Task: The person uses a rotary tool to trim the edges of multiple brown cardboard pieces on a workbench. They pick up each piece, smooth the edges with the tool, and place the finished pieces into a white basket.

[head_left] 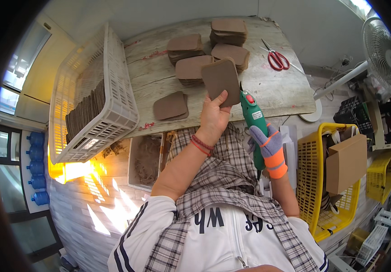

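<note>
1. Left hand (216, 115): bare, grasping, thumb on top. It is pinching the near end of a brown pad (221, 81), a flat piece with rounded corners.
2. Pad location: being held up over the near part of the table (148, 79), tilted, partly covering the stacks behind it in this view.
3. Right hand (267, 140): gloved in grey-purple and orange, fingers closing around a green cutter (253, 113) with a red button.
4. Cutter tip: pointing away from the person and sitting just beside the pad's right edge. Can't tell whether it is touching.
5. Left of the left hand: a small pile (170, 106) of similar pads is lying near the table's front edge.
6. Beyond the hands: four taller stacks (229, 31) of brown pads are sitting close together toward the far side.
7. Right of the stacks: red-handled scissors (275, 58) are lying flat, blades apart.
8. Left end: a white slatted crate (119, 86) is holding a row of brown pieces (86, 106) on edge.
9. Below the table front: a white bin (131, 161) is holding brown scraps (146, 158).
10. Right side, lower down: a yellow basket (306, 177) is carrying a cardboard box (347, 163); a fan (388, 56) is standing farther back.
</note>
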Demonstrator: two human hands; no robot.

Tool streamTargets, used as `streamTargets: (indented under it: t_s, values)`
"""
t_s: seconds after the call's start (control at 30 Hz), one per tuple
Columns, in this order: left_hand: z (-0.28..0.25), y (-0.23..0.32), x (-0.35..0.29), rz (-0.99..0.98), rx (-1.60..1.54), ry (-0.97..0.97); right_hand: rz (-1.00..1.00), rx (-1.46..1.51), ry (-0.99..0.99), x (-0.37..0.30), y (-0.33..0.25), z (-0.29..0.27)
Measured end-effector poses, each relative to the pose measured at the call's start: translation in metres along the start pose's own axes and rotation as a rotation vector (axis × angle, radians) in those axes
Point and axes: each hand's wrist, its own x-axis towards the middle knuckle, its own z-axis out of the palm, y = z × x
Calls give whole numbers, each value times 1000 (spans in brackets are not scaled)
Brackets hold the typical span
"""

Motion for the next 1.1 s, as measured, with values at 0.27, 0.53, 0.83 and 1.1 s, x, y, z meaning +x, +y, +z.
streamTargets:
  t_s: [0.27, 0.53, 0.83, 1.1]
  values:
    - [6, -6, -18, -74, 105, -91, -48, -19, 51, 5, -2, -6]
    - [-12, -6, -26, -135, 161, -92, -9, 40, 36, 5, -8, -12]
    - [-37, 47, -13, -156, 579, -170, 73, -120, -93, -5, -14, -35]
    - [-31, 96, -3, -353, 980, -256, 36, -236, -172, -10, 3, -41]
